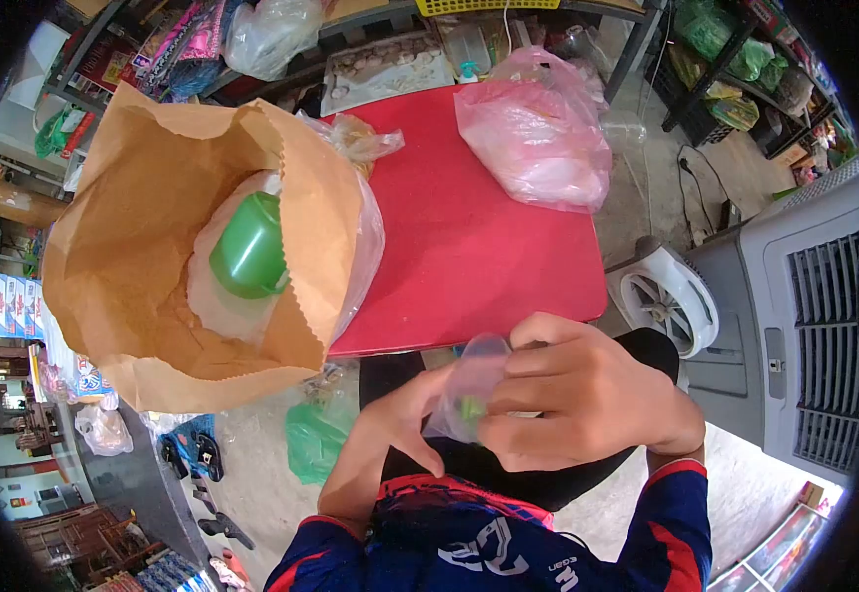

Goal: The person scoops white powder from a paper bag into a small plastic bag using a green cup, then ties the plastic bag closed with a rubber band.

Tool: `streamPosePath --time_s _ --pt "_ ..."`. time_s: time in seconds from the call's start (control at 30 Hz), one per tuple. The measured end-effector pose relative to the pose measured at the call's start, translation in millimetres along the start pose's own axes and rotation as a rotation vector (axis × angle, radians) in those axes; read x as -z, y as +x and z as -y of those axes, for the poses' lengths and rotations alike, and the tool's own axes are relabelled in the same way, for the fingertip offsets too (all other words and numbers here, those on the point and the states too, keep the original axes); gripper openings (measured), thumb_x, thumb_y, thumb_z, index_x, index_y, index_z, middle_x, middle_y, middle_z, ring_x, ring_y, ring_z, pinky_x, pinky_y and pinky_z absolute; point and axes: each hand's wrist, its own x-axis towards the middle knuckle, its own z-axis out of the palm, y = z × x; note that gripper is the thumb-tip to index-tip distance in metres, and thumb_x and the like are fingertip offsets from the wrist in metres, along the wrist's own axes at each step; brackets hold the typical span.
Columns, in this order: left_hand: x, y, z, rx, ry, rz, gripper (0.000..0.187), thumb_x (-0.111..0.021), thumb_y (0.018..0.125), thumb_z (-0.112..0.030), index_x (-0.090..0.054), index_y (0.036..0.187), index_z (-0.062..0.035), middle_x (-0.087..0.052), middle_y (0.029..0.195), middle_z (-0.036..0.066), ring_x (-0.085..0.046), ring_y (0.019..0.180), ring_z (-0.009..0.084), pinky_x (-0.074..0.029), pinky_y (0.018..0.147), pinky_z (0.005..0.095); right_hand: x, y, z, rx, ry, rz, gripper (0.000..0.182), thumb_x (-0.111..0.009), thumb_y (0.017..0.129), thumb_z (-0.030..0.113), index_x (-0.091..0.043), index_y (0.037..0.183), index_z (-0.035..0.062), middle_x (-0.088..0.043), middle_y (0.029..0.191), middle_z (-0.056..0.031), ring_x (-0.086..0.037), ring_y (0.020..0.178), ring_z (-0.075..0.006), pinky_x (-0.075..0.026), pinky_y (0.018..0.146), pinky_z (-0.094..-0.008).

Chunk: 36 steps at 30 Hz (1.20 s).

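Note:
A small see-through plastic bag (482,363) is between my hands, above my lap at the near edge of the red table. Something small and green shows through its lower part. My left hand (390,414) holds the bag from the left, its thumb apart and its other fingers mostly hidden behind the plastic. Curled fingers of my right hand (572,400) grip the bag from the other side. To the left stands a large open brown paper sack (124,266) with white powder or grains (211,308) inside. A green plastic scoop or cup (252,247) lies on that white content.
On the red table (449,247) sits a filled pink plastic bag (538,138), with a small tied clear bag (356,140) beside the sack. A grey air cooler (794,316) stands right. A green bag (319,439) lies on the floor; shelves (370,15) line the back.

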Motion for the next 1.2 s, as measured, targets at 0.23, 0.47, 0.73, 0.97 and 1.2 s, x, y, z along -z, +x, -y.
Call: streamPosePath --time_s 0.23,0.47,0.73,0.97,1.2 --pt "-1.1 13.5 44.7 0.049 0.069 0.213 0.114 -0.102 0.060 -0.031 -0.042 0.152 -0.0003 -0.056 0.144 0.012 -0.054 0.133 0.0245 -0.039 0.115 0.0401 -12.1 -3.7 -5.7 0.022 0.110 -0.103 0.016 -0.077 0.079 0.008 -0.062 0.078 0.0122 -0.056 0.074 0.0031 -0.056 0.067 -0.0177 -0.048 0.079 -0.0363" --pt "-13.7 26.1 46.0 -0.051 0.254 0.110 0.089 -0.097 0.066 -0.021 -0.055 0.142 -0.0011 -0.064 0.130 0.012 -0.063 0.120 0.0272 -0.048 0.106 0.0397 -9.2 -9.6 -12.5 0.012 0.275 -0.175 0.027 -0.078 0.089 0.031 -0.065 0.079 0.0096 -0.069 0.083 -0.0014 -0.063 0.073 -0.0233 -0.049 0.083 -0.0428" --pt "-32.6 59.4 -11.1 -0.755 0.901 -0.336 0.064 -0.094 0.063 -0.012 -0.071 0.121 0.0007 -0.072 0.106 0.016 -0.072 0.097 0.0317 -0.058 0.092 0.0460 9.6 -38.2 -62.1 -0.273 0.372 -0.645 0.056 -0.045 0.106 0.053 -0.065 0.095 0.0016 -0.069 0.083 -0.0135 -0.062 0.082 -0.0268 -0.044 0.089 -0.0459" --pt "-42.8 76.2 -27.2 -1.039 0.954 -0.437 0.058 -0.095 0.061 -0.011 -0.072 0.112 0.0001 -0.073 0.099 0.015 -0.074 0.089 0.0302 -0.061 0.083 0.0477 4.3 -42.8 -75.5 -0.445 0.451 -0.617 0.041 -0.050 0.107 0.033 -0.068 0.098 -0.0024 -0.071 0.092 -0.0129 -0.066 0.089 -0.0214 -0.050 0.085 -0.0358" --pt "-49.2 80.5 -32.0 -1.121 0.912 -0.464 0.064 -0.096 0.061 -0.011 -0.070 0.117 0.0001 -0.073 0.100 0.015 -0.074 0.087 0.0302 -0.061 0.081 0.0458 -42.3 -39.4 -93.8 -1.042 1.019 -0.265 0.079 -0.028 0.110 0.067 -0.067 0.124 -0.0010 -0.072 0.114 -0.0148 -0.068 0.108 -0.0226 -0.050 0.100 -0.0366"
